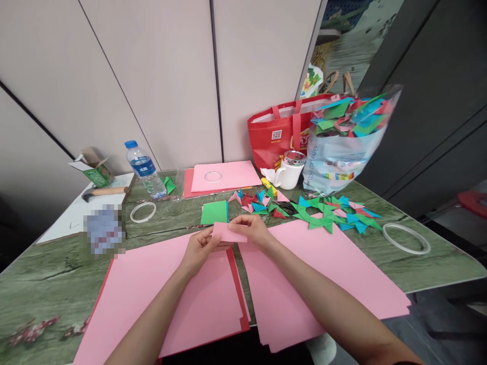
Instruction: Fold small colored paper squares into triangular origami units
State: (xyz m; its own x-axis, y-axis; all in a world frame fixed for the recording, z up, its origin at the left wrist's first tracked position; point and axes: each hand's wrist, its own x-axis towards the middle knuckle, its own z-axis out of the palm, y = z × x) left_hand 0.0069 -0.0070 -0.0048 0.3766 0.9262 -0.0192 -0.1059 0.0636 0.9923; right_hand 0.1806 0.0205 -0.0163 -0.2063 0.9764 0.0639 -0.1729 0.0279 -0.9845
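A small folded piece of pink paper (pixel 230 232) is held level between both hands, above the table's middle. My left hand (pixel 200 249) pinches its left end, thumb on top and fingers beneath. On the right end, my right hand (pixel 251 229) is closed with its fingertips along the upper edge. Just behind the hands lies a small stack of green square paper (pixel 214 212). Large pink sheets lie under my forearms, a left stack (pixel 152 284) with red sheets showing at its edge and a right stack (pixel 323 274).
Folded paper pieces (pixel 261 203) and green paper rings (pixel 315 215) lie behind the right stack. A white mug (pixel 291 171), a red bag (pixel 266 132) and a full plastic bag (pixel 338 157) stand at the back. A water bottle (pixel 146 170) and hammer (pixel 106 191) are at left.
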